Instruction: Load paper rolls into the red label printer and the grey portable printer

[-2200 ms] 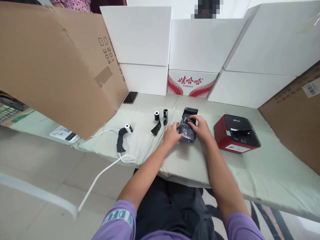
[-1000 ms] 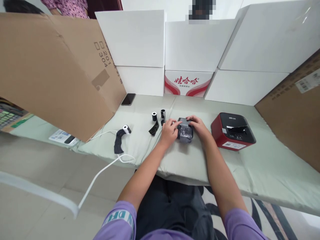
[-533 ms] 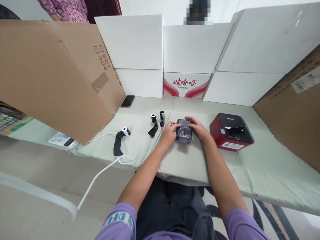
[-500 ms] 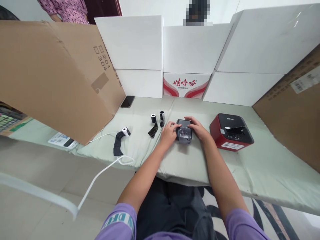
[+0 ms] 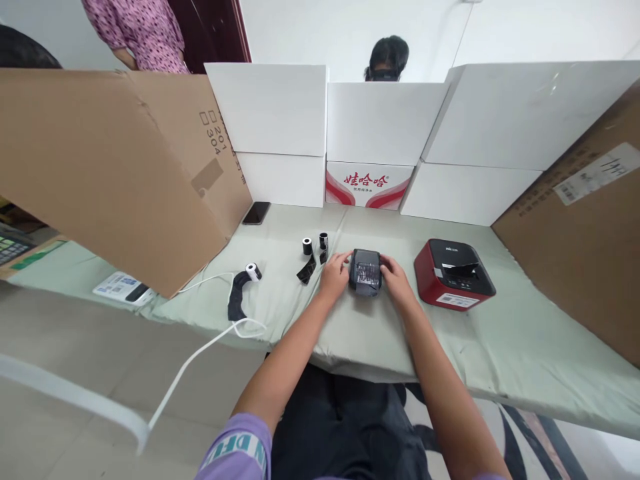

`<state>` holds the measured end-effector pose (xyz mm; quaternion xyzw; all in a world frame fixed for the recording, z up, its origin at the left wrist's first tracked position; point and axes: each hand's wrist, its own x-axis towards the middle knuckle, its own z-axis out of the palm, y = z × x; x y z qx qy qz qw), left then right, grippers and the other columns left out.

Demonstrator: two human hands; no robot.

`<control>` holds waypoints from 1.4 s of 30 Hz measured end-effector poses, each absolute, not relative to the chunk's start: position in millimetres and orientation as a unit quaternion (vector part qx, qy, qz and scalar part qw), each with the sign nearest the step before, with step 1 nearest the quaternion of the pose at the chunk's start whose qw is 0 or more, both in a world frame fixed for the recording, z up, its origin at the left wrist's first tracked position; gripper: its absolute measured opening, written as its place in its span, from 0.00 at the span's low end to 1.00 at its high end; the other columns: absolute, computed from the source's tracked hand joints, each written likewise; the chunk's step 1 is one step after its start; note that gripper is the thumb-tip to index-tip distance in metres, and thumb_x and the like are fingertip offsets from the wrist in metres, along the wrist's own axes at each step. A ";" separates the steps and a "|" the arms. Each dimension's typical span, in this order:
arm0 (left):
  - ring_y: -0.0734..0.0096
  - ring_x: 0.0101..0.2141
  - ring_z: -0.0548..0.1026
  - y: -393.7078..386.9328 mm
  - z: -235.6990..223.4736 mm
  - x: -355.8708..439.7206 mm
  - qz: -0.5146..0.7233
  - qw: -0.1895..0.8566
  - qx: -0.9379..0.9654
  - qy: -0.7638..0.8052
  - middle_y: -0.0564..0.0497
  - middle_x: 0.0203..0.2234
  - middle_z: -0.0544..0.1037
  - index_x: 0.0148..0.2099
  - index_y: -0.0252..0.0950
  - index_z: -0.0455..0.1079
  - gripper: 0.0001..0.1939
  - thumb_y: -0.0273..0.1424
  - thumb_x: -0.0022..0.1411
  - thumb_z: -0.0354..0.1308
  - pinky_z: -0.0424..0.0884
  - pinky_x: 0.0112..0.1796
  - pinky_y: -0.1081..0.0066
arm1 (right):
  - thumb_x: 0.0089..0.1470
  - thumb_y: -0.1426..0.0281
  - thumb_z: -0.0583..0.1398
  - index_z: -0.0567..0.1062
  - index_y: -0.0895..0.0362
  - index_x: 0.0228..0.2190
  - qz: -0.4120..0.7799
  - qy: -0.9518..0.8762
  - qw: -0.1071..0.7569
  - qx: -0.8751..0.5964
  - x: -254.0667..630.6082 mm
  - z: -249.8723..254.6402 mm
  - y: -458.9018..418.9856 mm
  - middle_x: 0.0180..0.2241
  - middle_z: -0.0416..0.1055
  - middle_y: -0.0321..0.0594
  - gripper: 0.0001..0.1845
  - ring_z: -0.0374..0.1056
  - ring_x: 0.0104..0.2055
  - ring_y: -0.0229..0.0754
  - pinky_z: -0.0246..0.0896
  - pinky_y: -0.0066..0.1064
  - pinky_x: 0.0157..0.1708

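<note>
In front of me on the cloth-covered table is a small dark box-shaped device point(image 5: 367, 272) with rounded corners. Light printing or glare covers its top, and its exact kind does not show. My left hand point(image 5: 336, 275) grips its left side, fingers curled at the upper left corner. On the opposite side my right hand point(image 5: 395, 275) holds the right edge, the fingertips partly hidden. Just left of my left hand stand two small black rolls, one point(image 5: 307, 247) beside the other point(image 5: 324, 241), with strips of black ribbon trailing from them.
To the right sits a red and black printer point(image 5: 454, 275). A white roll with dark ribbon point(image 5: 253, 271) and a white cable point(image 5: 185, 367) lie left, a phone point(image 5: 257, 213) farther back. White boxes point(image 5: 280, 110) and cardboard panels point(image 5: 125, 167) enclose the table. Two people are beyond.
The thumbs have come off the device's top, and both hands now hold its sides. The camera view has tilted up slightly, showing more of the wall and the people behind.
</note>
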<state>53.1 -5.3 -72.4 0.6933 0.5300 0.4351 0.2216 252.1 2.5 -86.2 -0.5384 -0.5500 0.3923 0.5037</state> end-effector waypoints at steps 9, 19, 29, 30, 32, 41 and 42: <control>0.68 0.40 0.76 -2.2 -73.1 51.7 0.428 0.240 0.663 0.566 0.46 0.43 0.79 0.61 0.35 0.70 0.29 0.20 0.58 0.49 0.71 0.46 0.68 | 0.43 0.57 0.67 0.47 0.60 0.69 0.165 -0.663 0.403 -0.609 207.5 -91.4 -57.9 0.67 0.54 0.63 0.60 0.51 0.70 0.69 0.50 0.60 0.66; 0.69 0.38 0.76 -0.3 -73.2 51.1 0.425 0.257 0.653 0.572 0.48 0.42 0.80 0.62 0.37 0.69 0.28 0.22 0.60 0.51 0.71 0.45 0.69 | 0.38 0.58 0.69 0.51 0.58 0.66 0.117 -0.610 0.450 -0.642 195.2 -66.1 -28.4 0.60 0.61 0.60 0.58 0.57 0.62 0.67 0.49 0.59 0.64; 0.68 0.36 0.75 2.7 -77.1 54.6 0.404 0.255 0.652 0.588 0.49 0.41 0.79 0.63 0.38 0.68 0.29 0.23 0.58 0.53 0.71 0.45 0.67 | 0.35 0.63 0.70 0.58 0.61 0.60 0.033 -0.500 0.533 -0.682 262.2 -58.8 70.3 0.58 0.59 0.60 0.52 0.55 0.62 0.65 0.48 0.57 0.65; 0.68 0.37 0.75 2.8 -77.2 54.9 0.402 0.252 0.655 0.588 0.48 0.42 0.79 0.63 0.38 0.68 0.29 0.23 0.58 0.53 0.71 0.45 0.67 | 0.35 0.63 0.70 0.58 0.62 0.60 0.028 -0.494 0.531 -0.688 266.3 -62.0 75.4 0.58 0.59 0.61 0.52 0.55 0.62 0.66 0.46 0.58 0.65; 0.67 0.38 0.76 2.8 -76.9 55.5 0.397 0.248 0.660 0.588 0.48 0.42 0.79 0.63 0.37 0.67 0.29 0.23 0.58 0.53 0.71 0.46 0.67 | 0.35 0.63 0.70 0.58 0.63 0.60 0.022 -0.487 0.528 -0.695 272.5 -69.5 81.3 0.59 0.59 0.63 0.53 0.54 0.63 0.67 0.44 0.59 0.66; 0.66 0.40 0.76 2.8 -76.7 56.0 0.393 0.254 0.666 0.581 0.47 0.43 0.80 0.63 0.35 0.67 0.29 0.23 0.58 0.54 0.71 0.48 0.65 | 0.40 0.66 0.66 0.45 0.69 0.67 0.060 -0.507 0.500 -0.700 259.2 -64.2 64.3 0.68 0.48 0.69 0.59 0.41 0.72 0.70 0.35 0.62 0.69; 0.66 0.40 0.77 2.2 -76.3 55.5 0.396 0.257 0.664 0.581 0.47 0.43 0.80 0.63 0.35 0.67 0.29 0.23 0.58 0.54 0.71 0.48 0.65 | 0.42 0.66 0.65 0.44 0.69 0.67 0.064 -0.526 0.493 -0.690 255.8 -58.2 47.7 0.69 0.45 0.68 0.58 0.38 0.73 0.69 0.36 0.61 0.69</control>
